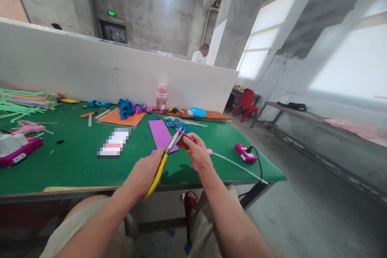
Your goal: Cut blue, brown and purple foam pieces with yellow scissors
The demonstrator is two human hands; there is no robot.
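My left hand (148,171) is closed around the yellow handles of a pair of scissors (165,157), blades pointing up and to the right. The blade tips meet a small purple piece (185,134) pinched in the fingers of my right hand (196,151). Both hands hover over the near edge of a green table (78,165). A purple foam sheet (161,135) lies flat on the table just beyond my hands. A thin clear stick (238,165) lies to the right of my right hand.
A pink glue gun (245,153) with a black cord sits at the table's right corner. Orange sheet, blue and purple foam flowers (126,108), a pink bottle (161,96) and coloured straws (21,102) lie farther back. A white partition stands behind; a person (201,53) and red chair (247,102) beyond.
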